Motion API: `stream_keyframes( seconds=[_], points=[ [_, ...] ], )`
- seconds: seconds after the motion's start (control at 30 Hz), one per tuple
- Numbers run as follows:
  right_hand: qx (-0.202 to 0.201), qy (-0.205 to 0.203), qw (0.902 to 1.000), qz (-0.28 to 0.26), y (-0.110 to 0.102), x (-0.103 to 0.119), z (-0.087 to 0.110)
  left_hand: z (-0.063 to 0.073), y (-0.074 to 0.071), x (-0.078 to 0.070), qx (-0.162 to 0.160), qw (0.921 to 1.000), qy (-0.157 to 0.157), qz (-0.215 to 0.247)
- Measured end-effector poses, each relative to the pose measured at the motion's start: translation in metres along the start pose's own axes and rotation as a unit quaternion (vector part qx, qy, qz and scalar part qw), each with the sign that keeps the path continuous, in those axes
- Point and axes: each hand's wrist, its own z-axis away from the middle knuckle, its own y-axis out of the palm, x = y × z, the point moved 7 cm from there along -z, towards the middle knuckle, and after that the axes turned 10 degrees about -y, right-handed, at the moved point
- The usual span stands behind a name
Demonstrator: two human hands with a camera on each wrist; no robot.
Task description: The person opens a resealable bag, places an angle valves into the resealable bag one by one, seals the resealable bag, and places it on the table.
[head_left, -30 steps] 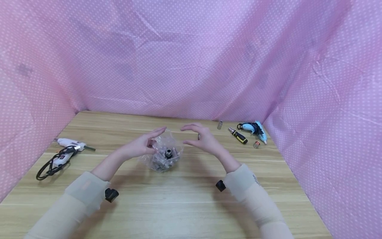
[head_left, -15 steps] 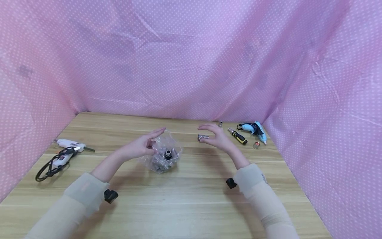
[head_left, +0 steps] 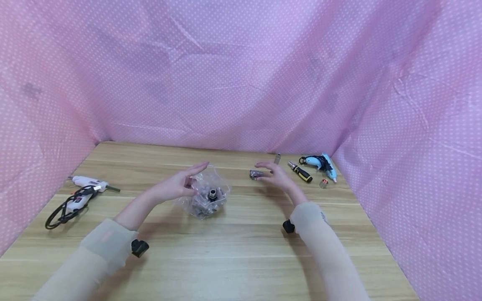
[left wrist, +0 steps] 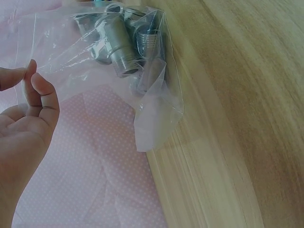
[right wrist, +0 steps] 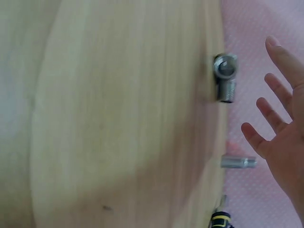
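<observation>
On a wood-grain counter (head_left: 211, 259), a white glue gun (head_left: 78, 202) with a looped black cord lies far left. The left hand (head_left: 175, 185) pinches, thumb against fingertips, the edge of a clear, crinkled plastic bag (head_left: 199, 205) of threaded metal pipe fittings (left wrist: 121, 45). Further right, a shiny, angled metal fitting (head_left: 256, 174) lies just beside the right hand (head_left: 278, 177), its fingers spread apart. Beyond are a smooth metal cylinder (head_left: 277, 159), a black-and-yellow screwdriver (head_left: 302, 172) and a pale-blue glue gun (head_left: 329, 167).
</observation>
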Motion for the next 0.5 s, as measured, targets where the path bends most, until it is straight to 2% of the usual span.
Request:
stream_keyframes(
  seconds=[0.27,0.4,0.5],
  points=[
    [0.039,0.033,0.9985,-0.02,0.013,-0.022,-0.004,0.001,0.0,-0.001,0.0,1.0,0.002,-0.002],
    [0.051,0.029,0.998,-0.025,0.019,-0.024,-0.007,0.001,0.001,-0.001,0.006,0.9999,0.009,0.005],
    [0.044,0.022,0.9988,-0.009,0.021,-0.024,-0.009,0.001,0.0,-0.002,0.006,0.9998,0.018,-0.007]
  ],
)
